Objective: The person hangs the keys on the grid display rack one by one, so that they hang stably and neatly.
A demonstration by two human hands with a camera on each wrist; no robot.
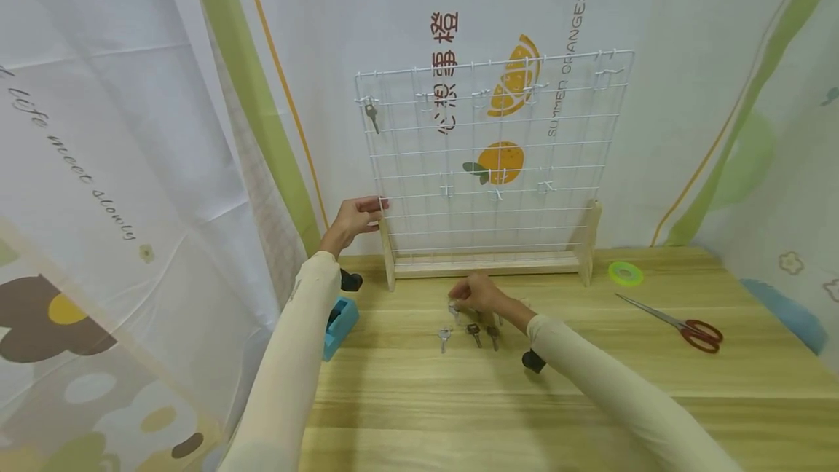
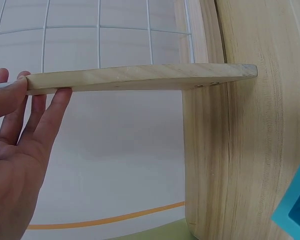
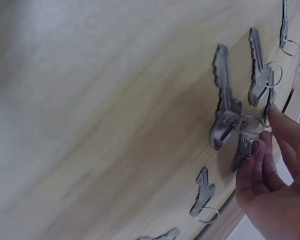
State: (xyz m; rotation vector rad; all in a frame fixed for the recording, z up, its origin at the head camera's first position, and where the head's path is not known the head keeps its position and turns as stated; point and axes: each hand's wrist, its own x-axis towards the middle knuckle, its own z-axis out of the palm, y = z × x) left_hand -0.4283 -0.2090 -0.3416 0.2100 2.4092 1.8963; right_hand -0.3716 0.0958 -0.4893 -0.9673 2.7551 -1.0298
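Observation:
A white wire grid rack (image 1: 498, 146) stands on wooden feet at the back of the table. My left hand (image 1: 359, 215) grips its left wooden side post (image 2: 140, 77), thumb on one side and fingers on the other. One key (image 1: 371, 116) hangs from a hook at the grid's upper left. Low over the table in front of the rack, my right hand (image 1: 477, 293) has its fingertips at a small key (image 1: 454, 309) and pinches it. Several more keys lie around that hand, among them a large dark key (image 3: 225, 100) and a silver key (image 1: 444, 339) with rings.
Empty white hooks (image 1: 498, 195) sit on the grid. A blue tape dispenser (image 1: 341, 326) is beside my left forearm. To the right lie a green tape roll (image 1: 625, 273) and red-handled scissors (image 1: 701, 335). Printed curtains (image 1: 275, 93) hang behind and at the sides.

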